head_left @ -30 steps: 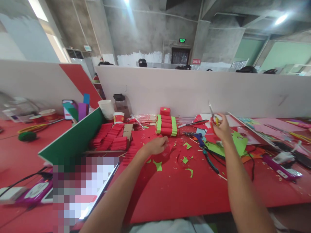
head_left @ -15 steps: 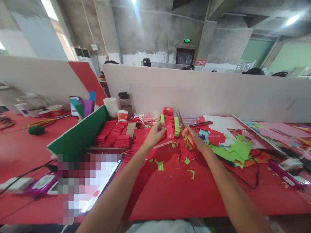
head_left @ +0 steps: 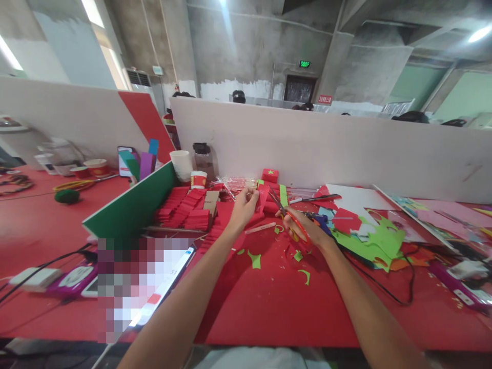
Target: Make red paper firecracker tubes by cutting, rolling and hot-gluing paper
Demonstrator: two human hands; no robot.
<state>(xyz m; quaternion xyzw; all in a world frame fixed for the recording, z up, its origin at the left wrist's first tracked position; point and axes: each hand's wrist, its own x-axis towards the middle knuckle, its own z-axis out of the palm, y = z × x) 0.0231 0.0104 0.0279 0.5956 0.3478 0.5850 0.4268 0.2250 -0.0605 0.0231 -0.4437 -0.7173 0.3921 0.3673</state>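
My left hand (head_left: 243,207) pinches a piece of red paper (head_left: 263,198) and holds it up over the red table (head_left: 269,302). My right hand (head_left: 309,231) grips orange-handled scissors (head_left: 286,218), whose blades point up and left at the paper's edge. Behind the paper stands a bundle of red rolls with green bands (head_left: 280,197), partly hidden. Green scraps (head_left: 254,259) lie on the table in front of both hands.
Stacks of folded red paper (head_left: 184,210) sit by a green board (head_left: 130,207). Cups (head_left: 181,165) and a bottle (head_left: 202,156) stand by the white partition (head_left: 326,148). Green and red offcuts (head_left: 369,236), a black cable (head_left: 388,294) and tools lie at right. A tablet (head_left: 142,287) leans at left.
My right hand brought the scissors from the far right to the middle. My left hand lifted the red paper off the table, and the scissors blades now meet it.
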